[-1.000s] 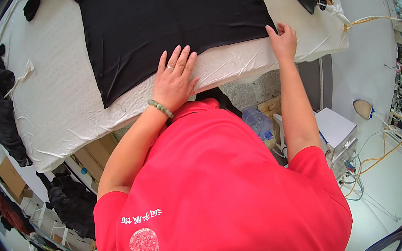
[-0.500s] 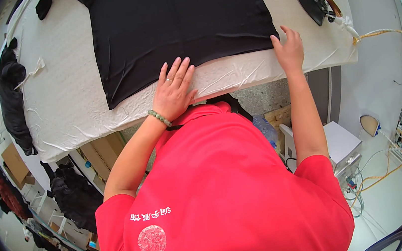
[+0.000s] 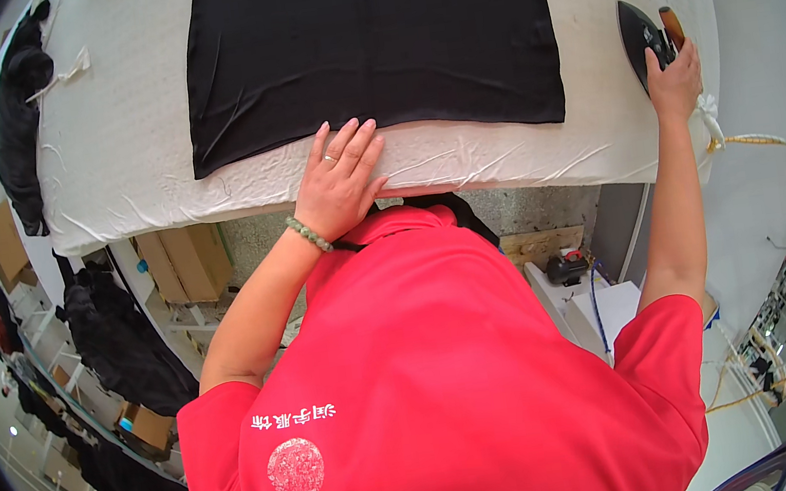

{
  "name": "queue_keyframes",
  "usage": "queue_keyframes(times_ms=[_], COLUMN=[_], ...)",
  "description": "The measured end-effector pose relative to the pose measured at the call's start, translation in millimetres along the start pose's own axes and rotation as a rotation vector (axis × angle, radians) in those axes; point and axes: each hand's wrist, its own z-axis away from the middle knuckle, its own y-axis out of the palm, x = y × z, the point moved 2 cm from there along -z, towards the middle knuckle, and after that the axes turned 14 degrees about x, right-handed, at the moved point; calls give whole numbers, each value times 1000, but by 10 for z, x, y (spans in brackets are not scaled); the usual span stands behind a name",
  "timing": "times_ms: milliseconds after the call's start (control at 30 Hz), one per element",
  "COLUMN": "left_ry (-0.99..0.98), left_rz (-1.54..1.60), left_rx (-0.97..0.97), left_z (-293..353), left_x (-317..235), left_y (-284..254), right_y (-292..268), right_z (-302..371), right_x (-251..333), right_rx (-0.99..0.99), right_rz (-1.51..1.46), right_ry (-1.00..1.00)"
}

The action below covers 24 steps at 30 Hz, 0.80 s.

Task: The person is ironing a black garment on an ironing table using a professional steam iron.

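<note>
A black garment [image 3: 368,42] lies spread flat on the white padded ironing table [image 3: 126,151]. My left hand [image 3: 338,182] rests flat, fingers apart, on the table's near edge, its fingertips touching the garment's hem. My right hand [image 3: 674,78] is at the right end of the table, wrapped around the handle of a dark iron [image 3: 644,38] that stands beside the garment's right edge. A green bead bracelet sits on my left wrist.
A heap of black clothes [image 3: 16,115] lies at the table's left end. Under the table are cardboard boxes [image 3: 181,264], more dark garments [image 3: 125,342] and a white unit [image 3: 607,308]. A yellowish cord [image 3: 773,145] runs off to the right.
My right hand left the garment's near right corner and moved right to the iron, taking its handle. My left hand stayed flat at the hem. The camera view shifted left.
</note>
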Motion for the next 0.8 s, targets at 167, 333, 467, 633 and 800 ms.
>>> queue_keyframes(times_ms=[167,333,467,633,800], left_ry=[-57,-139,-170,-118,-187], left_rz=[31,41,16,11,24], left_rx=[-27,-100,-78,-114,-126], left_z=[-14,-301,-553,-561,-823], left_x=[-73,-61,-31,-81,366], left_y=[0,-64,-61,-86,-257], right_y=[-50,-14,199,47,-383], right_z=[109,885,1268,1180,1132], right_x=[174,1021,1331,1396,2475], right_rx=[-15,110,175,154,155], right_rz=[35,-467,-374,-411,-637], right_ry=[-26,-327,-322,-290,-489])
